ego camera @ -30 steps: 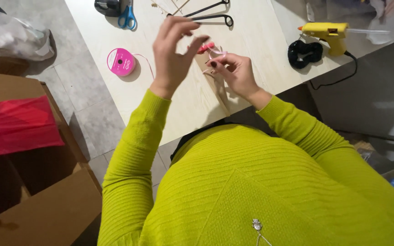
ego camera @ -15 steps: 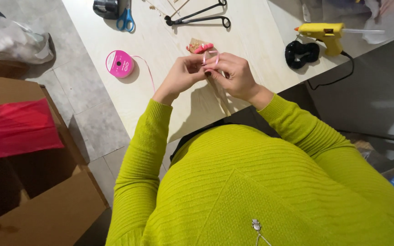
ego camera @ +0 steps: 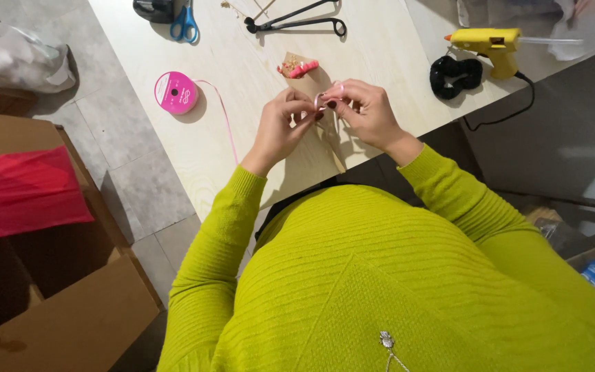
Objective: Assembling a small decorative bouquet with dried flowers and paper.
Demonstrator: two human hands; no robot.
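My left hand [ego camera: 280, 127] and my right hand [ego camera: 366, 110] meet over a pale wooden table [ego camera: 256, 48]. Both pinch a thin pink ribbon [ego camera: 328, 96] looped between the fingertips. The ribbon's tail [ego camera: 225, 114] runs across the table to a pink spool [ego camera: 175, 92] at the left. Under my hands lies a brown paper cone [ego camera: 325, 134] with a pink-red trim [ego camera: 299, 68] at its far end.
A yellow glue gun [ego camera: 483, 43] with a black cord and a black scrunchie [ego camera: 454, 72] lie at the right. Blue-handled scissors [ego camera: 185, 22] and black tongs [ego camera: 297, 21] sit at the far edge. An open cardboard box [ego camera: 70, 310] with red fabric [ego camera: 22, 193] stands on the floor at the left.
My left hand came down from a raised position and joined my right hand at the ribbon. Both hands then moved slightly nearer to me.
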